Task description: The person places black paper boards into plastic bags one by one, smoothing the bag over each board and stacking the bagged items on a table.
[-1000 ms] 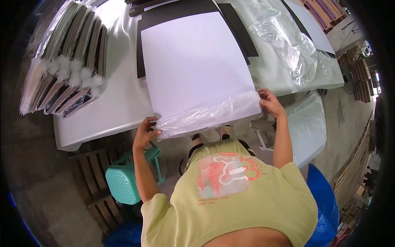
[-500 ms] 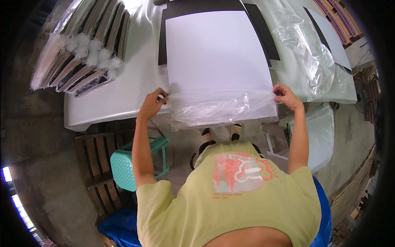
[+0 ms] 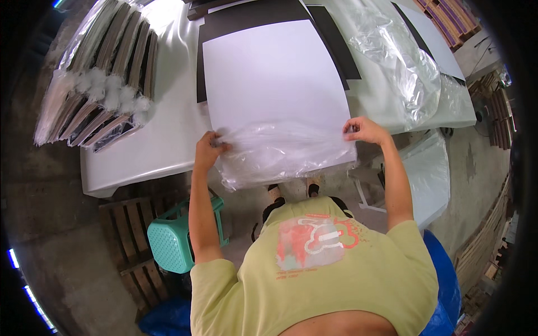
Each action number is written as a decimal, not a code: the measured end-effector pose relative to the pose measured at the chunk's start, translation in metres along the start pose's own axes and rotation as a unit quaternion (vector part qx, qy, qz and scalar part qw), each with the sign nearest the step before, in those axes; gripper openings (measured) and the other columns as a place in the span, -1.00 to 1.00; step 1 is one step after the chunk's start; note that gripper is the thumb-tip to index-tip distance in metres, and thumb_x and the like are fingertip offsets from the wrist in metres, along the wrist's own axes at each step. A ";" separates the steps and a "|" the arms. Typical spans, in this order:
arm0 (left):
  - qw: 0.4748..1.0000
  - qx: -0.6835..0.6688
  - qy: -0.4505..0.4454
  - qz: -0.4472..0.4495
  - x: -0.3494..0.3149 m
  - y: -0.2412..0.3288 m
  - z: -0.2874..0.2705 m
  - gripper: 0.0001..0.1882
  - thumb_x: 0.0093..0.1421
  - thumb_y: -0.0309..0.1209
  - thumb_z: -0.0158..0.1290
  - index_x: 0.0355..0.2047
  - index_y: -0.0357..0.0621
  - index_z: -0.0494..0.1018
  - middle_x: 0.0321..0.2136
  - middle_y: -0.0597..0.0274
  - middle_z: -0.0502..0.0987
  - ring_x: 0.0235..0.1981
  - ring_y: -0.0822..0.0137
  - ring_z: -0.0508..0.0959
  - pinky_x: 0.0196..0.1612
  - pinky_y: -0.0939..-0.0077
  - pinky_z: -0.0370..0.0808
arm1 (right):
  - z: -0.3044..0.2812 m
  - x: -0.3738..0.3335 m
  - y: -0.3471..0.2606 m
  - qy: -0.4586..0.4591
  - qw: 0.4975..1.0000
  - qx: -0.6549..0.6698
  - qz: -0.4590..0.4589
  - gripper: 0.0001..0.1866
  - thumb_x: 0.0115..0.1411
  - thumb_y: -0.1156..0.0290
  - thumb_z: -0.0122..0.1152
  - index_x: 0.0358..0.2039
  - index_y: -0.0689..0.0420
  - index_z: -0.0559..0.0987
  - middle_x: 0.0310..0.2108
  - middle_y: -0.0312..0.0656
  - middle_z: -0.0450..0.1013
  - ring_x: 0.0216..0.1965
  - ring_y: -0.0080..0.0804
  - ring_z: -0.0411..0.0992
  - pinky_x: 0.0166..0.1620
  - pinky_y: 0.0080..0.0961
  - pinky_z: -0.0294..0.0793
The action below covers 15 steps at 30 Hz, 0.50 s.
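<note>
A large white board (image 3: 274, 78) lies at the table's near edge, its near end inside a bunched clear plastic bag (image 3: 288, 148). At the bag's left edge my left hand (image 3: 210, 150) is closed, thumb and fingers pinching the film. My right hand (image 3: 365, 130) pinches the bag's right edge the same way. The bag's gathered mouth runs across the board between my two hands, and its near end hangs a little past the table. Beneath and beyond the white board are black boards (image 3: 252, 22).
Plastic-wrapped boards (image 3: 106, 61) stand stacked at the table's left. Loose clear film (image 3: 403, 67) covers the right side. Under the table's left are a green stool (image 3: 171, 243) and a wooden pallet (image 3: 131, 224). A wrapped panel (image 3: 426, 173) leans at lower right.
The whole view has shifted, with the table and board appearing further left. Both hands keep their pinch on the bag, whose gathered edge is now more crumpled and less straight.
</note>
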<state>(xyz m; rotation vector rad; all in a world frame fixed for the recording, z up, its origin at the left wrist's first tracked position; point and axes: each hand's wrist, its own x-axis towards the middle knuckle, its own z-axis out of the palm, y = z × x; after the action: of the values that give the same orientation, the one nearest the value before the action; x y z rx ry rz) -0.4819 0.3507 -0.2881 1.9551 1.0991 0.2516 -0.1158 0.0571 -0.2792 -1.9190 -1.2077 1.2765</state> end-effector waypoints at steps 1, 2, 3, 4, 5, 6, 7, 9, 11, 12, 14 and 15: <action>1.000 0.023 -0.005 -0.008 -0.012 0.006 0.002 -0.54 -0.31 -0.44 0.28 -0.33 -0.28 0.41 -0.38 0.17 0.46 -0.44 0.33 0.44 -0.34 0.56 0.38 | 0.006 -0.005 0.000 0.015 0.999 -0.047 0.006 -0.81 -0.11 0.42 0.27 -0.46 0.18 0.50 -0.52 -0.41 0.36 -0.56 -0.68 0.21 -0.46 -0.68 0.24; 0.999 0.047 -0.013 -0.014 -0.023 0.008 0.006 -0.57 -0.31 -0.45 0.27 -0.36 -0.30 0.42 -0.40 0.18 0.45 -0.44 0.34 0.44 -0.34 0.56 0.38 | 0.014 -0.012 0.004 0.023 0.999 -0.016 0.017 -0.80 -0.13 0.40 0.29 -0.47 0.18 0.50 -0.55 -0.40 0.34 -0.56 -0.66 0.21 -0.45 -0.67 0.25; 0.998 0.054 0.000 0.015 -0.035 0.003 0.012 -0.61 -0.30 -0.46 0.26 -0.41 -0.32 0.41 -0.43 0.18 0.44 -0.43 0.33 0.47 -0.34 0.53 0.39 | 0.024 -0.019 0.010 0.030 0.999 0.015 0.029 -0.79 -0.15 0.38 0.30 -0.49 0.19 0.51 -0.57 -0.39 0.32 -0.56 -0.64 0.21 -0.44 -0.66 0.25; 0.997 0.061 0.013 0.044 -0.049 -0.005 0.018 -0.64 -0.30 -0.47 0.25 -0.45 -0.34 0.41 -0.45 0.18 0.43 -0.42 0.33 0.49 -0.34 0.50 0.40 | 0.035 -0.027 0.017 0.037 0.997 0.046 0.040 -0.77 -0.17 0.36 0.32 -0.50 0.19 0.51 -0.60 -0.38 0.30 -0.56 -0.62 0.21 -0.42 -0.65 0.25; 0.998 0.043 -0.003 0.051 -0.064 -0.017 0.023 -0.65 -0.30 -0.47 0.26 -0.46 -0.33 0.42 -0.43 0.16 0.44 -0.42 0.30 0.49 -0.36 0.47 0.40 | 0.045 -0.038 0.024 0.061 0.998 0.023 0.026 -0.78 -0.17 0.37 0.32 -0.51 0.18 0.51 -0.57 -0.36 0.31 -0.55 -0.60 0.22 -0.42 -0.64 0.25; 0.998 0.024 -0.016 0.058 -0.078 -0.033 0.030 -0.65 -0.31 -0.46 0.27 -0.46 -0.31 0.43 -0.40 0.14 0.45 -0.43 0.26 0.49 -0.37 0.45 0.40 | 0.056 -0.047 0.033 0.085 0.996 -0.002 0.010 -0.79 -0.18 0.38 0.31 -0.52 0.18 0.51 -0.55 -0.34 0.31 -0.55 -0.59 0.23 -0.43 -0.64 0.25; 0.998 0.005 -0.028 0.064 -0.087 -0.046 0.036 -0.65 -0.32 -0.46 0.27 -0.47 -0.30 0.45 -0.38 0.13 0.46 -0.44 0.23 0.48 -0.39 0.42 0.40 | 0.066 -0.054 0.040 0.108 0.994 -0.028 -0.008 -0.80 -0.18 0.39 0.31 -0.52 0.18 0.51 -0.52 -0.32 0.32 -0.54 -0.57 0.24 -0.43 -0.63 0.25; 0.993 0.081 -0.039 0.082 -0.095 -0.072 0.043 -0.71 -0.32 -0.50 0.25 -0.51 -0.30 0.46 -0.36 0.12 0.46 -0.41 0.20 0.48 -0.36 0.41 0.39 | 0.075 -0.053 0.048 0.191 0.981 0.003 -0.025 -0.82 -0.17 0.43 0.29 -0.52 0.18 0.51 -0.48 -0.29 0.32 -0.54 -0.54 0.25 -0.44 -0.61 0.26; 0.985 0.131 -0.023 0.107 -0.086 -0.070 0.035 -0.75 -0.30 -0.52 0.23 -0.53 -0.29 0.46 -0.36 0.12 0.46 -0.39 0.17 0.48 -0.34 0.41 0.39 | 0.071 -0.044 0.053 0.281 0.957 -0.003 -0.077 -0.84 -0.16 0.45 0.27 -0.52 0.18 0.51 -0.48 -0.28 0.33 -0.55 -0.54 0.25 -0.44 -0.60 0.27; 0.983 0.142 0.003 0.120 -0.071 -0.061 0.024 -0.76 -0.28 -0.53 0.22 -0.53 -0.29 0.47 -0.37 0.12 0.46 -0.39 0.16 0.47 -0.32 0.41 0.39 | 0.063 -0.034 0.052 0.307 0.949 0.025 -0.074 -0.83 -0.15 0.45 0.27 -0.51 0.20 0.49 -0.44 -0.29 0.35 -0.56 -0.55 0.25 -0.45 -0.58 0.27; 0.977 0.145 0.068 0.139 -0.045 -0.025 -0.005 -0.80 -0.24 -0.53 0.19 -0.53 -0.30 0.47 -0.39 0.13 0.46 -0.40 0.15 0.47 -0.32 0.41 0.39 | 0.043 -0.015 0.029 0.302 0.948 0.086 0.044 -0.85 -0.10 0.47 0.24 -0.53 0.24 0.46 -0.42 -0.28 0.37 -0.57 -0.56 0.24 -0.45 -0.60 0.26; 0.974 0.136 0.104 0.148 -0.031 -0.008 -0.015 -0.82 -0.22 -0.53 0.17 -0.53 -0.30 0.47 -0.41 0.14 0.46 -0.42 0.15 0.46 -0.33 0.40 0.39 | 0.035 -0.007 0.016 0.315 0.948 0.039 0.007 -0.85 -0.08 0.46 0.23 -0.52 0.24 0.46 -0.42 -0.27 0.37 -0.55 -0.57 0.25 -0.44 -0.60 0.27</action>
<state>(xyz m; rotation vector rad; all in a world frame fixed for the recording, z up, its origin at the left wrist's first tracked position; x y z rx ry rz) -0.5132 0.3374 -0.2778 2.3837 1.0119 0.4982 -0.1427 0.0421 -0.3037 -2.0470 -0.7941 0.6117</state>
